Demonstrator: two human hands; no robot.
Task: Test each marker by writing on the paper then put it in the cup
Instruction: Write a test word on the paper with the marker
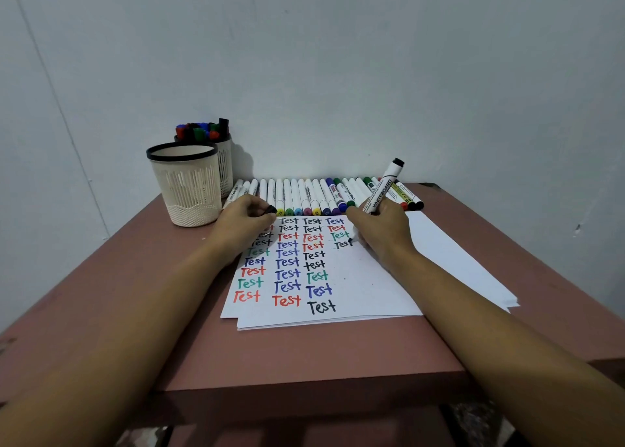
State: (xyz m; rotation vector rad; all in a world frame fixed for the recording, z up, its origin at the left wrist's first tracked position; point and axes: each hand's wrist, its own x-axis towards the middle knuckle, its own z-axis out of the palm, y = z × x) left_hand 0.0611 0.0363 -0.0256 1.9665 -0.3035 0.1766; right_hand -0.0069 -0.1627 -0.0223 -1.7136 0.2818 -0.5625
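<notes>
My right hand (382,227) grips a white whiteboard marker (384,189) with a black end, its tip down on the paper (365,284) beside a black "Test". Between the fingers of my left hand (243,221), which rests on the paper's upper left, sits a black cap (271,209). The sheet carries columns of "Test" in black, red, green and blue. A row of markers (304,196) lies along the paper's far edge. One cream cup (186,184) stands at the left; behind it a second cup (221,162) is full of markers.
The paper stack lies on a reddish-brown table (304,355) pushed against a pale wall. More blank sheets (456,260) fan out to the right. The near table edge drops off just past my forearms.
</notes>
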